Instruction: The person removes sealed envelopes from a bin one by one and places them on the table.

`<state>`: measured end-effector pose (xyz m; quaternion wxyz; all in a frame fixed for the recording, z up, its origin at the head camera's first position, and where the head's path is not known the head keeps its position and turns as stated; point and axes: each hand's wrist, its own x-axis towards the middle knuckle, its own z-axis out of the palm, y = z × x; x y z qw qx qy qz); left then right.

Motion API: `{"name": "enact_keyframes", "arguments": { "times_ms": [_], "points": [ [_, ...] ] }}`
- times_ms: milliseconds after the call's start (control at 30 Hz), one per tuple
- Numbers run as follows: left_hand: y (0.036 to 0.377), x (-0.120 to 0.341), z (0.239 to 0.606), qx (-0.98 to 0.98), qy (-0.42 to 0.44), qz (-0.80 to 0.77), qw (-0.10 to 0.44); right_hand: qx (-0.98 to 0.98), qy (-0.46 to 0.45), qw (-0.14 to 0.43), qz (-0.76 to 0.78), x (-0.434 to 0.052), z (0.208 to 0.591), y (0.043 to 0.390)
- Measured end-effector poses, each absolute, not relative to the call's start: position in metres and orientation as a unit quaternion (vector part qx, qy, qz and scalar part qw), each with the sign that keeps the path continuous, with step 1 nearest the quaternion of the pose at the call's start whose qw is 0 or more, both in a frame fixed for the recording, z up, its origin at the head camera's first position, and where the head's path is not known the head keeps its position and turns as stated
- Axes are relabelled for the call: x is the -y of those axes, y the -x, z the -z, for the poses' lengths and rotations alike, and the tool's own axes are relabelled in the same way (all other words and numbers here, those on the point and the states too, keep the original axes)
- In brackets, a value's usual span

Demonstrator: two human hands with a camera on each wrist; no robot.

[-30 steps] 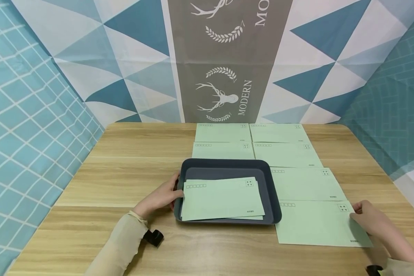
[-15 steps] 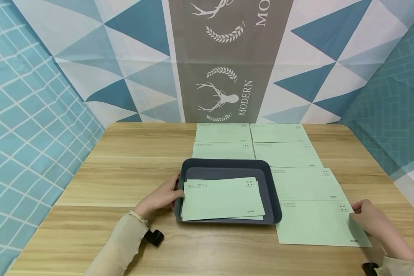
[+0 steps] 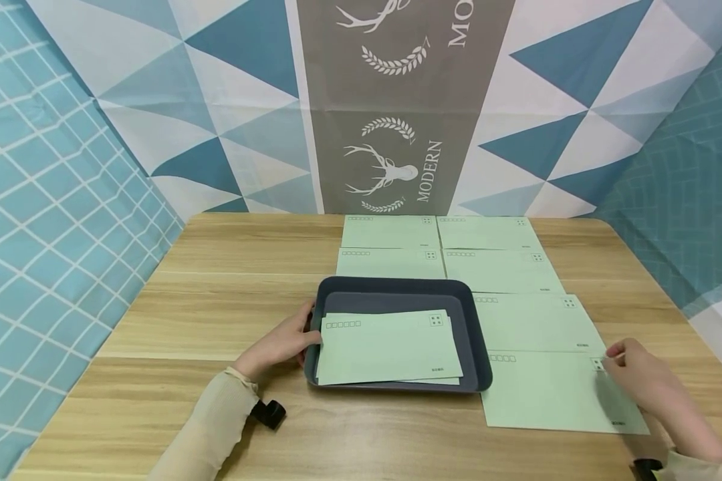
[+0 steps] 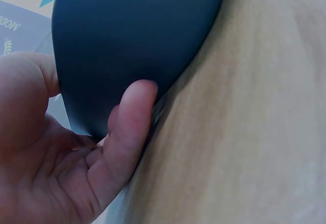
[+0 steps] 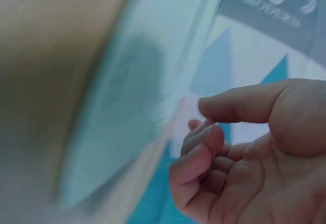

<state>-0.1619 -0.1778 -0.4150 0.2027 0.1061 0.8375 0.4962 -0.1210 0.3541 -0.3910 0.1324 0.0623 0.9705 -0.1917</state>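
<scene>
My left hand (image 3: 283, 342) grips the left wall of a dark grey rectangular tray (image 3: 397, 286), thumb over the rim and fingers against the outer side. In the left wrist view the tray's smooth outer wall (image 4: 127, 35) sits between thumb and fingers. Inside the tray lies a small pile of pale green envelopes (image 3: 385, 347), slightly fanned. My right hand (image 3: 644, 377) hovers over the right end of the nearest loose envelope (image 3: 547, 394), its shadow falling on the paper. In the right wrist view its fingers are loosely bent, with nothing between them and the thumb.
More green envelopes lie flat in two columns behind the tray and to its right, such as one envelope (image 3: 493, 270) near the back. The tray overlaps part of the left column. Patterned cloth (image 3: 385, 100) hangs behind the wooden table (image 3: 234, 267).
My right hand has let go of the nearest envelope's right edge and risen a little up and left of it. My left hand and the tray stay put.
</scene>
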Motion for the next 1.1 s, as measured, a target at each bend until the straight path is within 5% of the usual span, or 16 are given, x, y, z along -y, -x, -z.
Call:
{"name": "enact_keyframes", "arguments": {
  "times_ms": [167,367,767,1100],
  "points": [
    [0.163,0.179,0.415,-0.84,-0.105,-0.494,0.199,-0.979,0.004,0.043,0.198,-0.314,0.369,0.126],
    [0.162,0.177,0.413,-0.839,-0.108,-0.495,0.2,-0.973,0.049,0.004,0.226,-0.266,0.35,0.141],
    [0.161,0.177,0.415,-0.834,-0.112,-0.499,0.205,-0.927,0.067,0.157,0.333,-0.201,0.357,0.17],
    [0.159,0.178,0.402,-0.841,-0.108,-0.476,0.233,-0.932,0.074,0.157,0.32,-0.193,0.37,0.175]
  ]
}}
